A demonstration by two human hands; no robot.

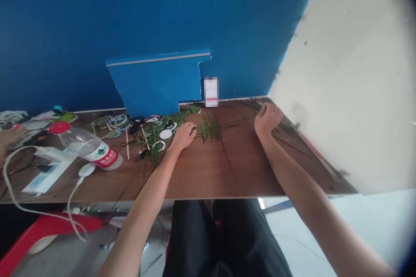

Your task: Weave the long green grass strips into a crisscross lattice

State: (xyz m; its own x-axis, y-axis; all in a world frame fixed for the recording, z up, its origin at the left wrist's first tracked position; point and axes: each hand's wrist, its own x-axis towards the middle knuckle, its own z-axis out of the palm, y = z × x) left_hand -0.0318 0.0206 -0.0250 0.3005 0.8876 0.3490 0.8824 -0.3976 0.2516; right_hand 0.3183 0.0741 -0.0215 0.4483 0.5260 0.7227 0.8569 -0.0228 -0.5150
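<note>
Long green leaf strips cross each other in a small woven piece (209,129) lying on the brown table. My left hand (184,136) rests at its left end, fingers lying flat and touching the strip ends. Toward the back right corner, my right hand (268,119) is raised at the wrist with its fingers curled together; what they hold, if anything, is hard to make out. Loose dark leaf strips (287,130) lie beside and under it. Thin strips run from the woven piece toward this hand, and one long strip (226,156) points toward the front edge.
Left of my left hand lie a heap of green strips (175,119), white discs (165,134) and sticks (127,143). A water bottle (97,151), power strip (52,173) and white cable stand further left. A phone (211,91) leans on the blue wall; a white wall (351,73) bounds the right.
</note>
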